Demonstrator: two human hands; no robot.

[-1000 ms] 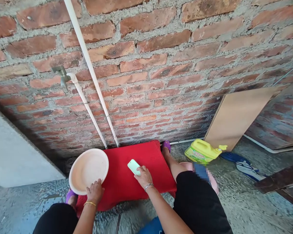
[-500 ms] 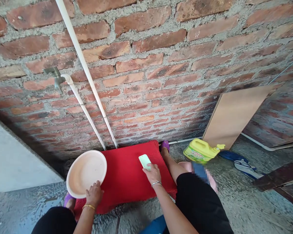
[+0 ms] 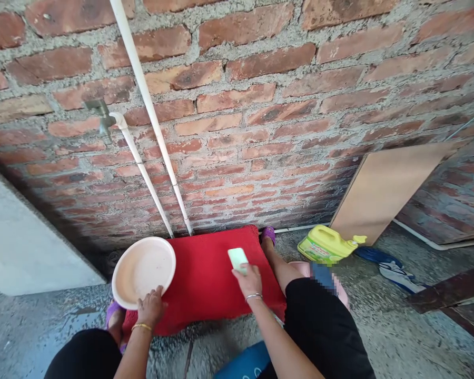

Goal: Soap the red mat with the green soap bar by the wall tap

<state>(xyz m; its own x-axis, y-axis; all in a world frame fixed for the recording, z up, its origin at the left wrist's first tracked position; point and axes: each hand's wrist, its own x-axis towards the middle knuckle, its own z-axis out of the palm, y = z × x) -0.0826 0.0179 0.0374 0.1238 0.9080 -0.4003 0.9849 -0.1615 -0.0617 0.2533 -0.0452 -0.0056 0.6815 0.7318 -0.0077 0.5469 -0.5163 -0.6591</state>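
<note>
My left hand grips the near rim of a pale pink plate, tilted up over the left edge of a red mat. My right hand holds a light green sponge over the right part of the mat. A gold bangle is on my left wrist and a silver one on my right. My legs in black clothing frame the mat on both sides.
A brick wall with white pipes and a tap stands behind. A yellow detergent bottle lies to the right, near a leaning board and slippers. The concrete floor looks wet.
My right hand moved the green sponge rightward across the red mat. The plate stayed in my left hand, nearly still.
</note>
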